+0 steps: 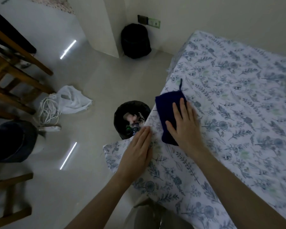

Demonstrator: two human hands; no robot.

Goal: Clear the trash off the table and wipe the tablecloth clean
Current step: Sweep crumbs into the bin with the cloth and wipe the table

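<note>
A white tablecloth (238,113) with a blue leaf print covers the table on the right. My right hand (184,123) lies flat on a dark blue cloth (167,106) near the table's left edge, pressing it onto the tablecloth. My left hand (137,151) is flat with fingers together at the table's edge, held against the overhanging tablecloth. Just below that edge, on the floor, stands a small black bin (122,116) with crumpled trash inside.
A second black bin (135,41) stands by the wall corner. A white plastic bag (73,100) and coiled white cable (48,111) lie on the floor. Wooden chairs (12,76) stand at the left, with a dark round object (12,141) below them.
</note>
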